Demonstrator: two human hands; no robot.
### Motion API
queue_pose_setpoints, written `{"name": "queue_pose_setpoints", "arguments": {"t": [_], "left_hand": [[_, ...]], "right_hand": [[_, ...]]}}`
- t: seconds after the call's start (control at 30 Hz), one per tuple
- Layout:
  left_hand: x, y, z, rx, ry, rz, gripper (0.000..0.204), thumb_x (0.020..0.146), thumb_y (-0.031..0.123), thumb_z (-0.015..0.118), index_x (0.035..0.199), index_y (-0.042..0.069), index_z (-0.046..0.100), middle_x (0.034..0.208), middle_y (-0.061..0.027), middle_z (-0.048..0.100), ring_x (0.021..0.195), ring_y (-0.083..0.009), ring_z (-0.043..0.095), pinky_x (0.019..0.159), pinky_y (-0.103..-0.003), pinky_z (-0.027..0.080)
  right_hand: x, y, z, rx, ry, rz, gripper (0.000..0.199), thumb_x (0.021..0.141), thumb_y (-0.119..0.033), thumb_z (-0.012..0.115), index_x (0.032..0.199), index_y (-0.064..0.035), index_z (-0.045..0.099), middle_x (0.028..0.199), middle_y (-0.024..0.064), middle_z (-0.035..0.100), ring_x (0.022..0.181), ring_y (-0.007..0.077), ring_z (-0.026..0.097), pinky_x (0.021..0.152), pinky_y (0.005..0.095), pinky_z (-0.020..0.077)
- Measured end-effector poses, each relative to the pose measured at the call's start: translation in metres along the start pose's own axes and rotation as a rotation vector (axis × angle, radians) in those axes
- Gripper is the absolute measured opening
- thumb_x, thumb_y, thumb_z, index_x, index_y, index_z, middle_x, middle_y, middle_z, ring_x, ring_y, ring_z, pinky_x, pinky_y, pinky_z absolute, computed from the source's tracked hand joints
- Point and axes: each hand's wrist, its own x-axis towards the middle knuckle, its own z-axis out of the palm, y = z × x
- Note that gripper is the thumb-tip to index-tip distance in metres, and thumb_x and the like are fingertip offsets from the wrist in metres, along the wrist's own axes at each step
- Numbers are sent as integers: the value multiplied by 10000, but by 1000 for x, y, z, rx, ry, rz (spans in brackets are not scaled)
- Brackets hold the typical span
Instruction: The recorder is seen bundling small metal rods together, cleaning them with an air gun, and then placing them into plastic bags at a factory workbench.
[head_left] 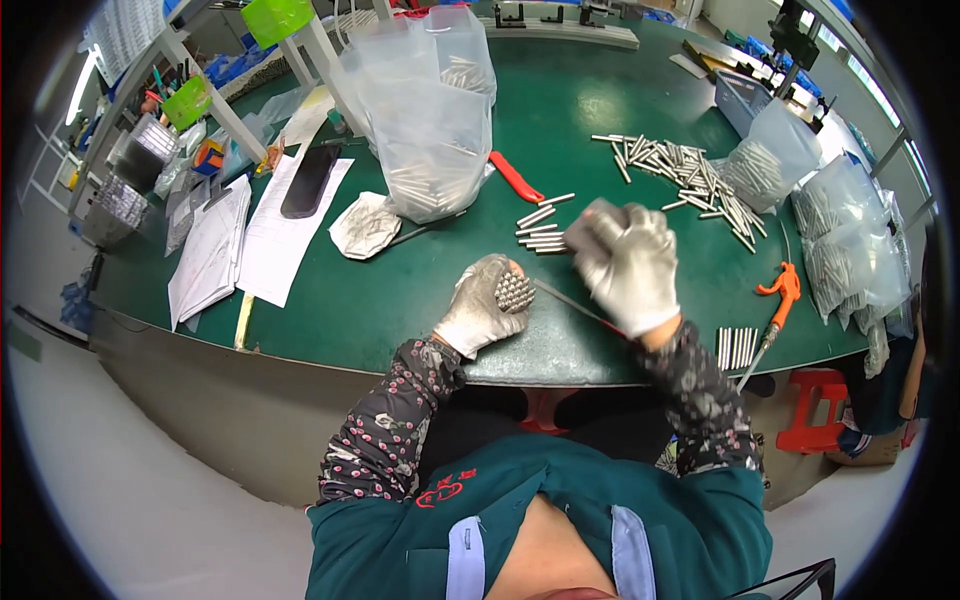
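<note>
My left hand (482,303), in a pale glove, is closed around a bundle of metal pins (515,291) near the table's front edge. The pins' round ends face up and to the right. My right hand (632,262), gloved too and a little blurred, has its fingers bent over a grey-brown block (592,226). A thin metal rod (568,301) with a reddish part slants below this hand, partly hidden by the wrist. Just left of the block, several loose pins (541,238) lie side by side on the green table (400,330).
A pile of pins (690,180) spreads at the right. Clear bags of pins (435,150) stand behind my left hand; more bags (850,240) sit far right. An orange air gun (783,290), a pin row (737,348), a red-handled tool (515,178), a phone (311,181) and papers (270,255) lie around.
</note>
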Motion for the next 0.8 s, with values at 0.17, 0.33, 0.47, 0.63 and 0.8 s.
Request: {"name": "queue_pose_setpoints", "arguments": {"t": [0.17, 0.33, 0.47, 0.63, 0.8], "left_hand": [[-1, -15, 7, 215, 388, 481, 428, 534, 148, 745, 886, 18, 538, 822, -109, 558, 778, -277, 581, 722, -356, 478], [12, -21, 1, -10, 70, 215, 505, 520, 183, 769, 937, 14, 541, 885, -140, 570, 846, -306, 576, 779, -382, 464], [-2, -8, 4, 77, 212, 278, 487, 520, 166, 774, 919, 18, 537, 883, -145, 570, 856, -306, 579, 769, -389, 466], [7, -15, 3, -85, 96, 288, 417, 533, 122, 756, 870, 15, 536, 812, -114, 564, 734, -260, 585, 677, -339, 482], [-4, -1, 0, 37, 91, 175, 434, 588, 46, 743, 941, 40, 492, 846, -13, 519, 755, -87, 518, 688, -234, 452]], "right_hand": [[-14, -26, 3, 249, -14, -89, 194, 767, -297, 612, 874, -135, 625, 890, 136, 548, 829, 297, 526, 681, 424, 393], [-7, -33, -11, 250, 14, -194, 201, 764, -292, 624, 898, -143, 631, 904, 157, 559, 825, 297, 535, 664, 416, 396], [-6, -9, 1, 137, -3, -56, 217, 754, -292, 631, 908, -139, 639, 864, 138, 579, 808, 302, 548, 681, 410, 411], [-13, -39, -6, 446, 36, -332, 228, 750, -303, 632, 905, -137, 654, 907, 158, 578, 832, 319, 554, 673, 431, 426], [-12, 33, 6, -133, -42, 125, 353, 707, -308, 640, 1023, -152, 623, 940, 141, 572, 891, 312, 555, 768, 418, 447]]}}
